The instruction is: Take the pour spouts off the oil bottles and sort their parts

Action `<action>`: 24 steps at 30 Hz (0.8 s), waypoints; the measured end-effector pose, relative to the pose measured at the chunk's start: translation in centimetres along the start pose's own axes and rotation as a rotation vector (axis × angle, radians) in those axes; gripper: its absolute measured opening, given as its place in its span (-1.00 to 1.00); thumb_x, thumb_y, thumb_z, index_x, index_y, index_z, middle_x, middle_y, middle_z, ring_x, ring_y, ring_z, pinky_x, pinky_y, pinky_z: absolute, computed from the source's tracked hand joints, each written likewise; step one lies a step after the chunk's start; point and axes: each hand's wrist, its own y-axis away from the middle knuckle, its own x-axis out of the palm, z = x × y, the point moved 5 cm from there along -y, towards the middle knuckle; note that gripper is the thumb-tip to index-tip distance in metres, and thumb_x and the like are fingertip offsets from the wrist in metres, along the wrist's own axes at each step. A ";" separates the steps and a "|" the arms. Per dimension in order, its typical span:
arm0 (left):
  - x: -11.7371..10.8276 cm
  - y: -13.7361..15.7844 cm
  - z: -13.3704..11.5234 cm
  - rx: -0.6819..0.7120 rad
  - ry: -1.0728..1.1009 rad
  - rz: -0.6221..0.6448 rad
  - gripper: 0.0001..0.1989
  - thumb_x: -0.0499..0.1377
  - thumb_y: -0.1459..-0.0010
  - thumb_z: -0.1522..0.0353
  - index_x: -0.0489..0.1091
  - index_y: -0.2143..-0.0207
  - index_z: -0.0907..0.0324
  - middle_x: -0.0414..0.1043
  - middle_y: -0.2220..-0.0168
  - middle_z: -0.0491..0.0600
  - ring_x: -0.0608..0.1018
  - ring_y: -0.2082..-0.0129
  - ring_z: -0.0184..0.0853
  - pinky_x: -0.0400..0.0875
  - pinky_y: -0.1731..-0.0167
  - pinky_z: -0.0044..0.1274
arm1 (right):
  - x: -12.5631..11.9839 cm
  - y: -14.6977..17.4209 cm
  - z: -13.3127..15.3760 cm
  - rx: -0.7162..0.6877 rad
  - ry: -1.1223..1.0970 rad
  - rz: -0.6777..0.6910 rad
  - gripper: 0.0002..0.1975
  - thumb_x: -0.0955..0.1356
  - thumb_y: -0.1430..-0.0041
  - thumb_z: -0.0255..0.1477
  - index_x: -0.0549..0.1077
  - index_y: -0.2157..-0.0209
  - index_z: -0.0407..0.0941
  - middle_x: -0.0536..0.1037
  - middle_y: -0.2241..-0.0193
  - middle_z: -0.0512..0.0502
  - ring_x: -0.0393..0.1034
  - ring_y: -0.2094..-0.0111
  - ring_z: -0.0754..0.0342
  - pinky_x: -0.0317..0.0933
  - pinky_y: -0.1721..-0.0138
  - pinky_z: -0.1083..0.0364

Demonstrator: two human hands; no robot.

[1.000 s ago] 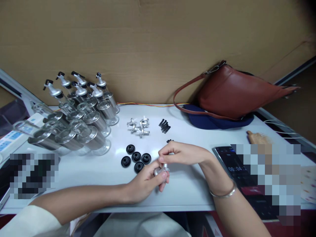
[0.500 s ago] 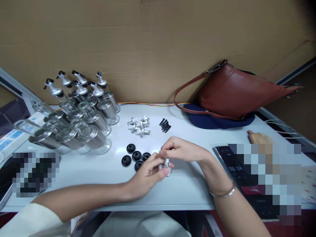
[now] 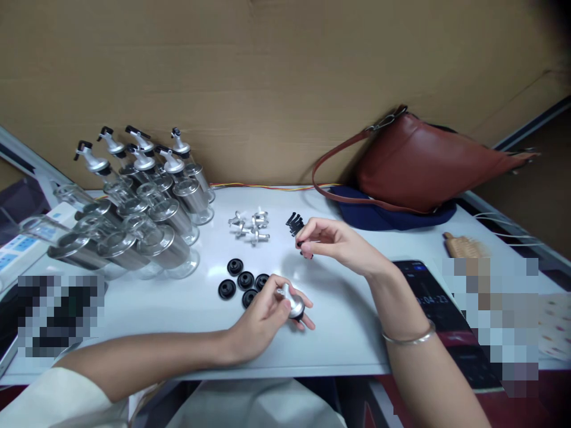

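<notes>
Head view: steady the spout (image 3: 295,306) in curled left fingers (image 3: 279,315); at its one o'clock, square nearly closed right fingers (image 3: 323,248) to black bits (image 3: 307,255) (cannot tell if gripping).

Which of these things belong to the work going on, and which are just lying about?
Seemingly part of the work:
- silver spout in the left hand
- loose silver pieces
- black discs
- slim black pieces near the right hand
- glass bottles, some topped with spouts

Probably just lying about:
- brown bag
- navy cap
- phone, unless timing things
</notes>
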 end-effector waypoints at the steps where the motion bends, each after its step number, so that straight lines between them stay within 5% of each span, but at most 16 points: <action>1: -0.1 0.0 0.1 -0.003 0.007 0.000 -0.70 0.02 -0.25 0.12 0.07 0.27 0.16 0.38 0.18 0.06 0.56 0.33 -0.32 0.37 0.31 -0.44 | -0.3 0.0 -0.1 -0.001 0.041 -0.021 -0.75 0.44 0.03 -0.29 0.43 0.36 -0.16 0.47 0.47 0.00 0.36 0.44 0.15 0.26 0.32 0.12; 9: -0.2 0.0 -0.2 -0.049 -0.026 -0.033 -0.71 0.00 -0.26 0.13 0.14 0.25 0.18 0.26 0.02 0.13 0.56 0.27 -0.29 0.36 0.29 -0.45 | -3.7 0.0 -2.7 0.142 0.634 -0.240 -0.92 0.31 -0.08 -0.48 0.45 0.41 -0.16 0.54 0.52 -0.06 0.45 0.43 0.08 0.26 0.29 0.13; 12: -0.2 0.0 -0.3 -0.054 -0.034 -0.044 -0.70 0.01 -0.26 0.13 0.18 0.24 0.20 0.33 0.14 0.08 0.53 0.31 -0.32 0.36 0.28 -0.45 | -4.2 0.1 -2.9 0.151 0.814 -0.232 -0.93 0.34 -0.02 -0.51 0.50 0.46 -0.14 0.56 0.47 -0.05 0.42 0.40 0.07 0.23 0.32 0.15; 15: -0.2 -0.1 -0.3 -0.069 -0.050 -0.041 -0.69 0.00 -0.26 0.12 0.18 0.24 0.21 0.38 0.32 0.00 0.49 0.39 -0.38 0.33 0.30 -0.47 | -4.2 0.3 -3.5 0.258 0.806 -0.164 -0.88 0.33 0.02 -0.56 0.53 0.46 -0.14 0.56 0.51 -0.02 0.43 0.42 0.08 0.23 0.34 0.17; 24: -0.2 -0.1 0.1 -0.096 -0.001 -0.028 -0.67 0.06 -0.21 0.10 0.05 0.20 0.11 0.31 0.26 -0.10 0.47 0.55 -0.49 0.20 0.47 -0.54 | -3.3 0.2 -4.1 0.293 0.662 -0.033 -0.83 0.32 0.11 -0.55 0.53 0.42 -0.16 0.59 0.49 -0.04 0.46 0.42 0.05 0.27 0.36 0.16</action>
